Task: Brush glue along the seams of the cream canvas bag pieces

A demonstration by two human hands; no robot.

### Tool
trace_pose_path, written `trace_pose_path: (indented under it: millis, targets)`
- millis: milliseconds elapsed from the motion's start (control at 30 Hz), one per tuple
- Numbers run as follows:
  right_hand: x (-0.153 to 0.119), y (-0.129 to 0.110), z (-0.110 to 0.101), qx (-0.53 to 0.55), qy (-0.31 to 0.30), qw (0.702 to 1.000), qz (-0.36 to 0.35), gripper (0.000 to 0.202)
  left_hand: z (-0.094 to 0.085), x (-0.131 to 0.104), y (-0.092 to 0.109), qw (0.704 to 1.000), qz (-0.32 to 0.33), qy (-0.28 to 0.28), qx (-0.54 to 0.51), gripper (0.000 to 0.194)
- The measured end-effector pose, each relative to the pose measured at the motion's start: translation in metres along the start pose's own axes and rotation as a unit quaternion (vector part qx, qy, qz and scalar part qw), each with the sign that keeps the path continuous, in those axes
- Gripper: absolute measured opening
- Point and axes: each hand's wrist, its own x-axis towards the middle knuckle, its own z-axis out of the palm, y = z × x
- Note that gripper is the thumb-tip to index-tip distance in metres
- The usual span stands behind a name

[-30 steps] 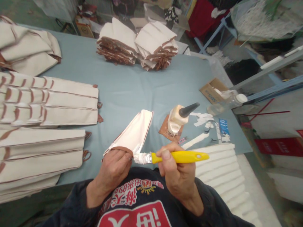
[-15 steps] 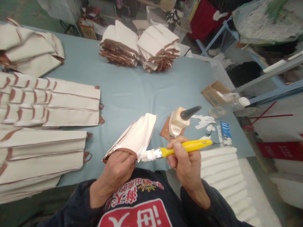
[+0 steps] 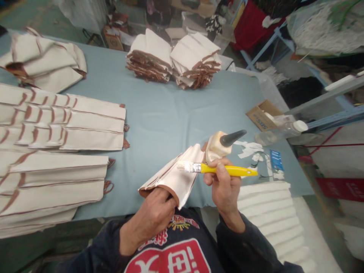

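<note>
My left hand point(image 3: 156, 210) has its fingers inside the brown-edged opening of a cream fabric piece point(image 3: 182, 176), gripping its near end. Wrapped round a yellow-handled brush point(image 3: 230, 170), my right hand point(image 3: 224, 187) is closed. The brush's white-coated bristles point left and lie over the upper part of the fabric piece. Just behind my right hand stands a cream bottle point(image 3: 216, 147) with a dark pointed nozzle. My left fingertips are hidden in the fabric.
Rows of cream pieces with brown edging point(image 3: 93, 131) cover the left of the blue-green table point(image 3: 159, 113). Two stacks point(image 3: 153, 53) stand at the back. On the right are a small carton point(image 3: 263, 115), a clear bottle point(image 3: 281, 132), white scraps and white strips point(image 3: 267, 212).
The brush has moved up from the fabric piece's near right edge to over its middle. The fabric and my left hand have shifted right and slightly down in view.
</note>
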Motion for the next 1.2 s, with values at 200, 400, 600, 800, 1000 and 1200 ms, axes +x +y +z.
trace_pose_path:
  millis: [200,400,600,800,1000,1200]
  targets:
    - [0.000,0.001,0.000,-0.057,-0.066,0.995,0.041,0.028,0.018,-0.011,0.001,0.999,-0.011,-0.011,-0.052,0.028]
    - [-0.007,-0.002,0.002,-0.078,-0.052,0.995,0.043,0.030,0.023,-0.016,0.002,0.996,-0.021,-0.004,-0.081,0.025]
    - [-0.011,0.007,-0.006,-0.154,-0.119,0.981,-0.012,0.024,0.027,-0.025,0.004,0.994,-0.034,-0.011,-0.099,0.025]
    - [-0.008,0.010,-0.017,-0.155,-0.054,0.983,-0.081,0.021,0.028,-0.028,0.005,0.993,-0.042,-0.009,-0.108,0.024]
    - [-0.001,0.024,-0.025,-0.166,0.013,0.983,-0.079,0.022,0.028,-0.028,0.008,0.986,-0.083,0.017,-0.144,0.028]
    - [-0.006,0.031,-0.030,-0.136,0.055,0.989,-0.025,0.031,0.010,-0.009,0.009,0.971,-0.176,0.028,-0.161,0.027]
